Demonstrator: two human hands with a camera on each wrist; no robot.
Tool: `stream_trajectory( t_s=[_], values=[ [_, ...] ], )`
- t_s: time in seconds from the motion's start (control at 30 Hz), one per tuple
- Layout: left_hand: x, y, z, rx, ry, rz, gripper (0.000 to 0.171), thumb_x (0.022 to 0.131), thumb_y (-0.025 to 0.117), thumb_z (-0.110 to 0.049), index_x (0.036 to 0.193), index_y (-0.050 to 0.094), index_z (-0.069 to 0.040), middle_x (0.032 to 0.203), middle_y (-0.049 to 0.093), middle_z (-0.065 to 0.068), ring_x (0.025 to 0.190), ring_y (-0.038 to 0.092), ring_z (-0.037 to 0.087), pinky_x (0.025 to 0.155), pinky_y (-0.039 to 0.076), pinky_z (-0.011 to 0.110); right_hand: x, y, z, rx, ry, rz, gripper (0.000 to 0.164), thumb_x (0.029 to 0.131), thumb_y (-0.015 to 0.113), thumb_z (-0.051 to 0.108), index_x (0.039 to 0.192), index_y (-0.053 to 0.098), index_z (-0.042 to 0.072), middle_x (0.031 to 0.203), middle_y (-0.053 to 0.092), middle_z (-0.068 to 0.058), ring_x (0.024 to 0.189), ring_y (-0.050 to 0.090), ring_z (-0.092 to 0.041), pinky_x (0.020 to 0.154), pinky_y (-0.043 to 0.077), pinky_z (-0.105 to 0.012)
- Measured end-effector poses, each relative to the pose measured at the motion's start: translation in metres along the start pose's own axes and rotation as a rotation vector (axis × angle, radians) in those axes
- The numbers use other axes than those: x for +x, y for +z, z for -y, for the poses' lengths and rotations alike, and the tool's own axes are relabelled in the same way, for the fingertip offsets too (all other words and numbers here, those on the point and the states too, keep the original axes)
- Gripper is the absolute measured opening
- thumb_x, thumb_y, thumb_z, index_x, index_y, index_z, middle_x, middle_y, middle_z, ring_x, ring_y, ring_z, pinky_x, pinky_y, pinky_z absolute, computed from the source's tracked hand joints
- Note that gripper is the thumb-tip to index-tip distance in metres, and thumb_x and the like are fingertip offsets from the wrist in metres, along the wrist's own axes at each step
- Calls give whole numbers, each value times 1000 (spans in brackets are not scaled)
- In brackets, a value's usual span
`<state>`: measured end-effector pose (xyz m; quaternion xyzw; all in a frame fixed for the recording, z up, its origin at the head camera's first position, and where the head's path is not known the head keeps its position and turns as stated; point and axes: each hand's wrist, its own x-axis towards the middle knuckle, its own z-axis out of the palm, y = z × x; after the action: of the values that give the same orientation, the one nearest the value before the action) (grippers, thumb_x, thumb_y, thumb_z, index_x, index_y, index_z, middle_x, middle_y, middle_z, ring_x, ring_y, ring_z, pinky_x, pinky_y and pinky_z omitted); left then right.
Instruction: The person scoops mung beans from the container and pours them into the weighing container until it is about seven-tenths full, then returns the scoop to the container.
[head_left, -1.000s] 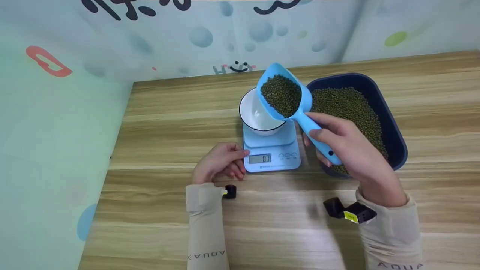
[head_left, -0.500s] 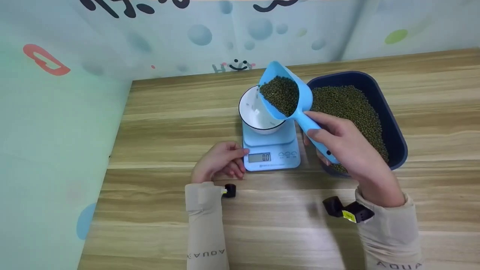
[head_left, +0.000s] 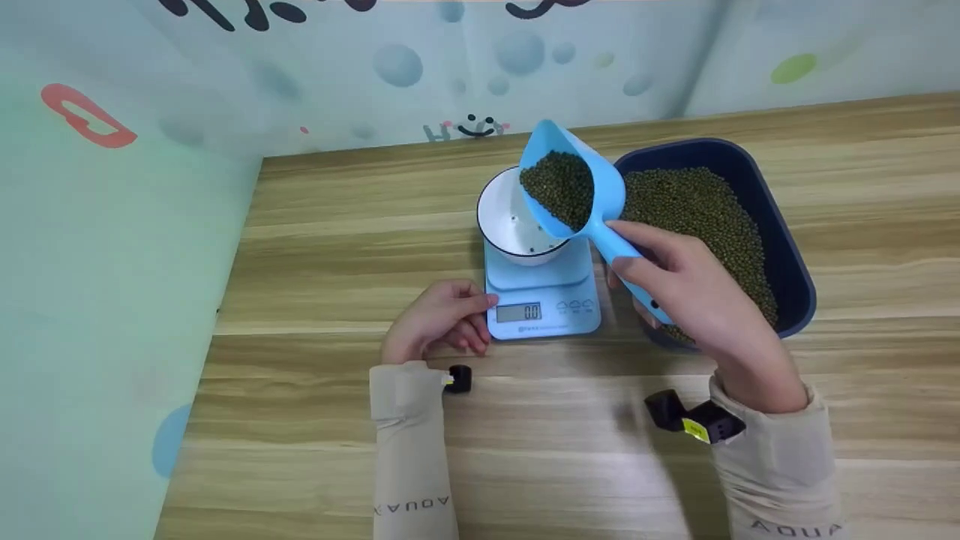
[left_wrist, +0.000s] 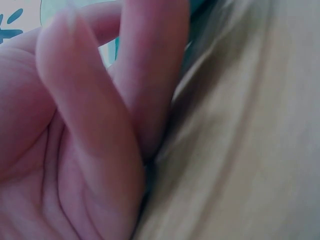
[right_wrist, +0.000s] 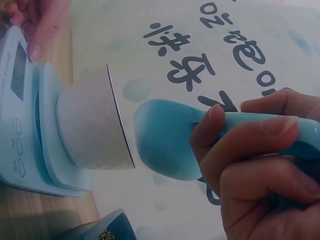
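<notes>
Few mung beans point(head_left: 532, 250) now dot the bowl point(head_left: 501, 214) near the table's point(head_left: 322, 255) back edge, so pouring's likely starting; right hand point(head_left: 690, 285) grips scoop point(head_left: 610, 187), left hand point(head_left: 446, 315) loosely curled by digital scale point(head_left: 576, 324).

From my head, 1 view looks forward and down across the counter point(head_left: 315, 292). My left wrist view is very close: my left grip point(left_wrist: 95, 125) fills much of its frame. My right wrist view, tipped sideways, looks past my right grip point(right_wrist: 260, 175), side-on to the bowl point(right_wrist: 85, 125). It and the head view share the scoop point(right_wrist: 167, 140), bowl and kitchen scale point(right_wrist: 20, 125).
</notes>
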<state>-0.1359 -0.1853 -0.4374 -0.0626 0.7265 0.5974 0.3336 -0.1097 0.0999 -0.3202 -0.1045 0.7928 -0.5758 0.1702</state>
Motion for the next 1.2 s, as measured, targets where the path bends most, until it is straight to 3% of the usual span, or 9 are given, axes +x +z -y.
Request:
stream_trajectory(
  t_s=[0.47, 0.77, 1.0, 1.2],
  values=[
    [-1, -2, -3, 1, -40, 30, 31, 86, 59, -30, 95, 53, -1, 76, 63, 20, 58, 63, 25, 48, 49, 27, 1, 1, -1, -95, 14, -32, 37, 91, 49, 23, 128, 47, 24, 91, 59, -9, 52, 47, -21, 46, 43, -30],
    [0, -1, -1, -6, -35, 19, 33, 85, 61, -33, 93, 53, -2, 74, 63, 19, 57, 63, 25, 47, 49, 26, 2, 3, -2, -129, 8, -34, 37, 91, 48, 24, 128, 47, 25, 95, 56, -8, 50, 47, -20, 46, 43, -31],
    [1, 0, 1, 2, 5, 1, 33, 83, 62, -33, 88, 53, -2, 71, 63, 19, 53, 62, 23, 42, 46, 24, 3, 4, -2, -197, -7, -70, 37, 90, 48, 23, 127, 49, 25, 94, 60, -9, 55, 48, -25, 47, 41, -30],
    [0, 0, 0, -12, -9, 5, 33, 84, 62, -33, 90, 53, -2, 72, 63, 19, 54, 63, 24, 43, 47, 25, 4, 5, -4, -239, -25, -74, 38, 90, 49, 25, 127, 49, 24, 94, 58, -7, 55, 50, -21, 49, 43, -31]
  ],
)
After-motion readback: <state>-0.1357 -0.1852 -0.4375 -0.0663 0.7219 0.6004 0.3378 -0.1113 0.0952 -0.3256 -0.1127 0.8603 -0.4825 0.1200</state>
